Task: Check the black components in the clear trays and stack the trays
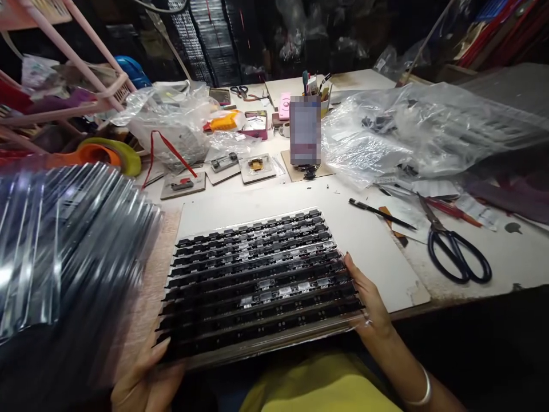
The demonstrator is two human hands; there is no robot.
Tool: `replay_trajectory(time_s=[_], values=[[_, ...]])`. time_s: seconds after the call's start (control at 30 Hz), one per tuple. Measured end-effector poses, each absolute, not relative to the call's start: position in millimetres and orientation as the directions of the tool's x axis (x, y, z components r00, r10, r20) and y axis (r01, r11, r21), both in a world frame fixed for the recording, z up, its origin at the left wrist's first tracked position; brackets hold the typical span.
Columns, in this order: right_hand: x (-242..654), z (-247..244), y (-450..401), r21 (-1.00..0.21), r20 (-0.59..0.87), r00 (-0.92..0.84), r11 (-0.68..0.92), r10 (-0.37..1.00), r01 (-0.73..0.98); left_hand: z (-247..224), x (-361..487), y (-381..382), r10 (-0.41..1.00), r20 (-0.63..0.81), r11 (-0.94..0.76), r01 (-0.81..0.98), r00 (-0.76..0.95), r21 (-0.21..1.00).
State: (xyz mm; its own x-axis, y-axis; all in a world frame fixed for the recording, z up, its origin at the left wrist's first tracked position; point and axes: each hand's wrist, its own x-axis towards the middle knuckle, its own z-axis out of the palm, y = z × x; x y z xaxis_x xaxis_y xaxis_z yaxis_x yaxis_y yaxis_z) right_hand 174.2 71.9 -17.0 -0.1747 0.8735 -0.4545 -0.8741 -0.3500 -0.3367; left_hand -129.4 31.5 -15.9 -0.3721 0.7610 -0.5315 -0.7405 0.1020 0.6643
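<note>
A clear plastic tray (257, 274) holds several rows of small black parts with metal pins. It is held over the table's front edge, near my body. My left hand (148, 375) grips its lower left corner, with the thumb on top and the other fingers partly hidden. At the tray's right side, my right hand (369, 297) holds the edge, its fingers mostly hidden under the tray.
Stacked clear trays (72, 246) stand at the left. Scissors (458, 254) and a black pen (381, 213) lie on the right. Behind are a phone (305, 130), plastic bags (429, 131), small boards with parts (257, 168) and a pink rack (86, 68).
</note>
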Motion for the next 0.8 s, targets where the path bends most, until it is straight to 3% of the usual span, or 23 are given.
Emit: replay_trajectory(time_s=[0.37, 0.6, 0.8], values=[[174.9, -15.1, 74.8, -0.313, -0.452, -0.206, -0.371, 0.868, -0.875, -14.7, -131.6, 32.7, 0.793, -0.534, 0.130, -0.776, -0.293, 0.618], [174.4, -17.7, 70.7, -0.298, -0.479, -0.096, -0.264, 0.873, -0.917, -16.2, -126.4, 35.7, 0.846, -0.481, 0.142, -0.771, -0.231, 0.620], [179.9, -19.2, 70.5, -0.322, -0.557, -0.055, -0.277, 0.829, -0.905, -15.1, -122.5, 33.4, 0.864, -0.464, 0.190, -0.725, -0.197, 0.662]])
